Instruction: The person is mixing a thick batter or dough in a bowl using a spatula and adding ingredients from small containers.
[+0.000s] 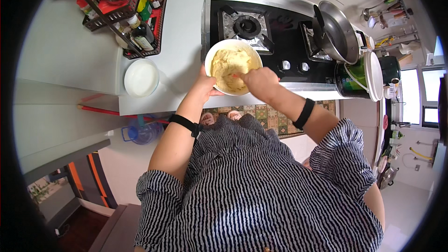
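In front of me, a white bowl [209, 59] is tilted toward me near the stove's front left corner. Pale yellow dough [231, 59] clings to its inside, thick and uneven. My left hand [206, 84] grips the bowl's left side, thumb by the rim and fingers beneath. My right hand [260, 82] is closed in a fist over the bowl's right edge, around a thin utensil. Only a small reddish part of the utensil [236, 76] shows, reaching into the dough; the rest is hidden by the fist.
A white bowl of white contents [141, 78] stands on the counter [175, 45] at left, below a condiment rack [159, 38] with bottles. Right of the gas stove [287, 38] burners rest a wok [341, 35] and a lidded bucket [357, 77]. A water jug [143, 132] sits lower left.
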Demonstrator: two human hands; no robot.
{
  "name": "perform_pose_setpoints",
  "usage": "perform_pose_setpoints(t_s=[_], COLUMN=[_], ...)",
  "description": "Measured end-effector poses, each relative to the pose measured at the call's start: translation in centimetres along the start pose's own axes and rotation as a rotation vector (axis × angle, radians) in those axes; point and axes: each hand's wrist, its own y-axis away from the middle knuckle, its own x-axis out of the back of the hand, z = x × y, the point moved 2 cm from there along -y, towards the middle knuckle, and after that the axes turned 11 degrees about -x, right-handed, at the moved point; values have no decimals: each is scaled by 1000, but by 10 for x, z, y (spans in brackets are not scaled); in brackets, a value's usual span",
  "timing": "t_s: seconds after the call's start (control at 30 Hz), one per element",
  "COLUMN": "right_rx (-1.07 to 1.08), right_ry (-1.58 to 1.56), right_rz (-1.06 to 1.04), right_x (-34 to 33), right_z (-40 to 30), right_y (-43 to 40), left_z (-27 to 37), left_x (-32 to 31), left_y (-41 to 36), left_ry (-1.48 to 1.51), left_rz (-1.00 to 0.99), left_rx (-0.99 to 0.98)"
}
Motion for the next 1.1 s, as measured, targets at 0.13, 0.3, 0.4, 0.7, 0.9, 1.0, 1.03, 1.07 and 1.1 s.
perform_pose_setpoints(t_s=[0.13,0.3,0.4,0.7,0.9,1.0,1.03,1.07,1.1], right_rx=[-9,-57,-54,202,-21,-77,-79,-77,-71], right_ry=[-60,8,33,102,-189,-475,-476,-432,-387], right_rz=[16,44,10,-154,-200,-125,-124,-80,-40], right_x=[26,52,50,29,35,23,28,33,38], right_z=[17,53,63,16,-1,20,24,30,37], right_y=[-12,-6,10,23,-6,-33,-34,-34,-32], left_z=[-3,-5,-6,-5,-16,-6,-2,2,2], left_x=[2,2,2,2,9,3,3,3,2], left_y=[-4,-2,2,2,-2,0,0,0,1], left_ry=[-13,46,108,178,115,31,29,27,27], left_rz=[36,52,116,91,82,25,23,12,4], left_rx=[-19,-15,-5,-18,-25,-22,-22,-8,9])
